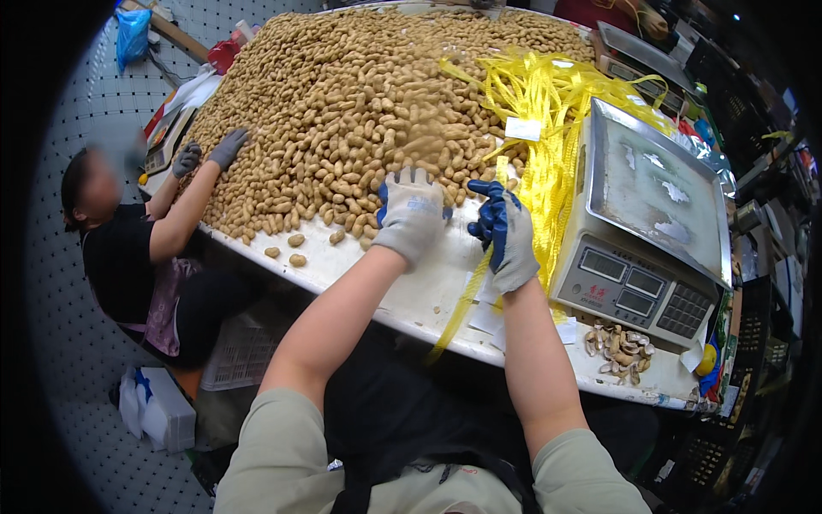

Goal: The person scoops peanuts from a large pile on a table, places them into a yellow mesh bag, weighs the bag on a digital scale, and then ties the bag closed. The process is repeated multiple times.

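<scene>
A broad heap of unshelled peanuts [321,122] covers much of the white table. My left hand [412,209], in a grey glove with a blue coated palm, lies back upward at the heap's near edge; whether its fingers hold anything is hidden. My right hand [504,234], gloved alike, is raised at the heap's edge with its fingers curled around the top of a yellow mesh strip [459,311], which hangs down over the table's front edge. Beside my right hand lies a pile of yellow mesh netting [546,154] with white tags.
A digital scale [642,276] with a worn metal pan stands at the right, with broken peanut shells [620,353] before it. Another scale [642,58] stands farther back. A co-worker [135,244] sits at the left, gloved hands on the peanuts. Loose peanuts [296,240] lie near the front edge.
</scene>
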Demonstrator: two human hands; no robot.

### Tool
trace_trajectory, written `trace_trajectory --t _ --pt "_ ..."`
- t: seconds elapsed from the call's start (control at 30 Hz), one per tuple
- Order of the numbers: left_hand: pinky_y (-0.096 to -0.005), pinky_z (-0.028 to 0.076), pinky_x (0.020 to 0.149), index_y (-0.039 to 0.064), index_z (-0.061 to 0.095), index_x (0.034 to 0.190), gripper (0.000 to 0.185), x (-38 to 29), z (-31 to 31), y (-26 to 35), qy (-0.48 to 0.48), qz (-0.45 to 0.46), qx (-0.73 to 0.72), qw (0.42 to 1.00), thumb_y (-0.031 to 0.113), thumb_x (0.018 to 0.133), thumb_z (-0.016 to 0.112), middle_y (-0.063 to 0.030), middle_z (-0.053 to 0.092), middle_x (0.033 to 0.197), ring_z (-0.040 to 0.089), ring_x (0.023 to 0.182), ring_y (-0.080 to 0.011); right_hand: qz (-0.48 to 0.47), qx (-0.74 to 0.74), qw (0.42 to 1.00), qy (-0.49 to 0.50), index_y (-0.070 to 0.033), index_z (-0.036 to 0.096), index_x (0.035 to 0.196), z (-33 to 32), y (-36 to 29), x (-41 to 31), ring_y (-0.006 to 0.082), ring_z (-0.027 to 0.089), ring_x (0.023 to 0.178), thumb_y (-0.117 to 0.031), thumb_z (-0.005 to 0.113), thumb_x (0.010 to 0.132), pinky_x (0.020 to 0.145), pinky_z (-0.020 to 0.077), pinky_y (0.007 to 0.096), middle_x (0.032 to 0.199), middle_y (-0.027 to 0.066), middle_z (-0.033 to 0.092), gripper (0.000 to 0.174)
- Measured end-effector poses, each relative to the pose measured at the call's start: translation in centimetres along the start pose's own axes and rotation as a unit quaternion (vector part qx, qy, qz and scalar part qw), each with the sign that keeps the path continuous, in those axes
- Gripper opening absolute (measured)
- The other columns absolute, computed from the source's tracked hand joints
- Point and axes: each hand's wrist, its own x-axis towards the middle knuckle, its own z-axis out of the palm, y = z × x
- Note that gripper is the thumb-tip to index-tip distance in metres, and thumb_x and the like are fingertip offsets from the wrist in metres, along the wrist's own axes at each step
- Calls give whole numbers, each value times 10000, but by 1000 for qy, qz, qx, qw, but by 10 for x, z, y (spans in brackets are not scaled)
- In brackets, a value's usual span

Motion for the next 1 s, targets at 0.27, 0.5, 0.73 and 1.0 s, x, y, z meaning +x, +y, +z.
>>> trace_trajectory --t 0.27,0.5,0.73,1.0 --pt "-392 467 829 82 653 908 179 -10 6 0 57 -28 -26 998 156 746 636 -136 614 1004 566 1022 -290 18 -14 1000 0 -27 674 1115 8 3 -2 69 469 590 -210 505 965 531 500 245 674 -39 453 291" --pt "-405 488 737 65 655 881 238 -16 -6 -9 135 -89 -178 971 233 737 744 -101 633 902 589 922 -293 45 -55 998 2 -6 667 1124 4 1 0 78 471 562 -190 517 941 538 510 252 663 -37 466 300" --pt "-220 481 679 0 626 952 137 -22 -6 -12 117 -212 -705 667 66 870 713 -43 653 902 605 759 -89 122 -101 985 -61 -16 625 1147 19 7 -9 68 485 555 -196 537 946 546 482 238 688 -44 510 284" --pt "-253 506 825 -32 587 1174 324 -23 -13 4 70 -85 -690 715 86 885 670 -78 632 1070 603 974 -116 18 -81 997 -10 -39 649 953 12 5 -7 107 522 561 -209 616 917 526 470 255 678 -12 529 177"
